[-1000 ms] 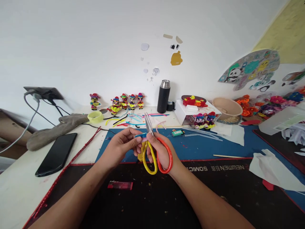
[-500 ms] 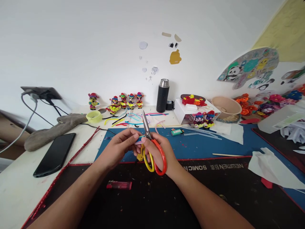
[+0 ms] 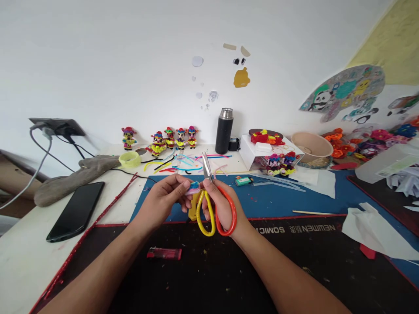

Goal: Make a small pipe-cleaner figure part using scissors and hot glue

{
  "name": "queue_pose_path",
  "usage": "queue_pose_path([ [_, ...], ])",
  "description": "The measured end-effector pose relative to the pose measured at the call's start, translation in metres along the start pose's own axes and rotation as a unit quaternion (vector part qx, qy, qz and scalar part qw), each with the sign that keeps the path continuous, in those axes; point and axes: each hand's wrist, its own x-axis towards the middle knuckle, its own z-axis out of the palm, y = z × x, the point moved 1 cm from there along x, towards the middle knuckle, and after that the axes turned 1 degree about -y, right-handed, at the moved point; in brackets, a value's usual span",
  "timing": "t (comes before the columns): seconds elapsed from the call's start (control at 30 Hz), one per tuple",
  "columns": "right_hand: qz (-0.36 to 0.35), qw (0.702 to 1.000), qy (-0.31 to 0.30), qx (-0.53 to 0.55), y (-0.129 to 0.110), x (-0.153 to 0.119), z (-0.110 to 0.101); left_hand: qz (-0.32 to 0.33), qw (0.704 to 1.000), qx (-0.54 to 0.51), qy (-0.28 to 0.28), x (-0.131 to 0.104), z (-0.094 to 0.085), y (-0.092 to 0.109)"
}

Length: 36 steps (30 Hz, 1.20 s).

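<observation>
Between the thumb and fingers of my left hand (image 3: 168, 196) is a small fuzzy piece of blue and pink pipe cleaner (image 3: 194, 187). My right hand (image 3: 225, 203) is wrapped round scissors (image 3: 207, 168) with one yellow and one red handle. The blades point up and away from me, slightly parted, just right of the fuzzy piece. Below the fingers, a yellow object (image 3: 193, 208) is partly hidden, so its kind is unclear. A pink lighter (image 3: 164, 253) lies on the black mat nearer to me.
Pipe cleaner pieces (image 3: 186, 162) lie scattered at the back, before several small figures (image 3: 158, 145). A black flask (image 3: 224, 133) stands beside a white box (image 3: 250, 152). At left are a phone (image 3: 76, 211) and yellow tape roll (image 3: 129, 159); at right, white paper (image 3: 376, 233).
My right hand has shifted slightly right, away from the left fingers. The scissor handles have spread wider, and more of the blue and pink pipe cleaner shows in my left hand.
</observation>
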Motion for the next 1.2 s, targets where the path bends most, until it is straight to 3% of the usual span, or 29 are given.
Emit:
queue_pose_path([
  [0.3, -0.009, 0.999, -0.022, -0.029, 0.0015, -0.0004, 0.0008, 0.029, 0.997, 0.077, 0.006, -0.0056, 0.0074, 0.001],
  [0.93, -0.015, 0.999, -0.037, -0.025, 0.0028, -0.0006, 0.0009, 0.027, 0.998, 0.06, 0.008, -0.0052, 0.0081, -0.0014],
  [1.2, -0.003, 1.0, -0.015, -0.025, 0.0039, 0.0002, 0.0, 0.013, 0.998, 0.011, -0.054, -0.0036, 0.0049, -0.002],
])
